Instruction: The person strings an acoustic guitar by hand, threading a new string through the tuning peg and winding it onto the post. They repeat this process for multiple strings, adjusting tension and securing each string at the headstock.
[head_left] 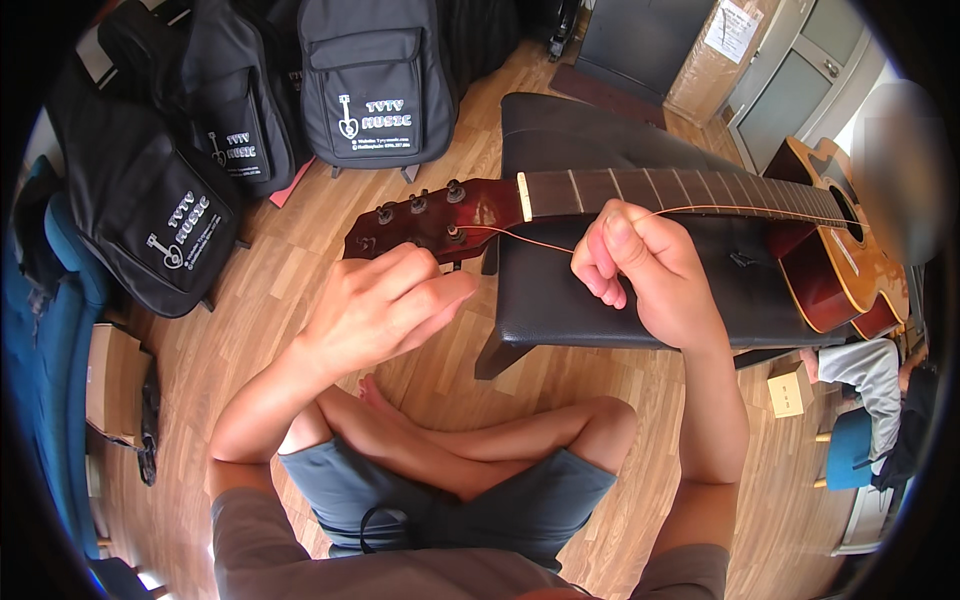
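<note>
Copper-coloured string [532,241] held up off a guitar [640,187] at the headstock end.
From my remote view, the string runs from a post on the dark red headstock [485,205] into my right hand [645,262], fingers closed on it, then on along the neck toward the soundhole; my left hand [385,310] is curled at the headstock's lower edge, though I can't tell whether it grips a tuning key. The guitar lies face up along a black padded table [570,305], headstock past its left end; beyond, black gig bags [375,90] stand on the wooden floor [262,300].
</note>
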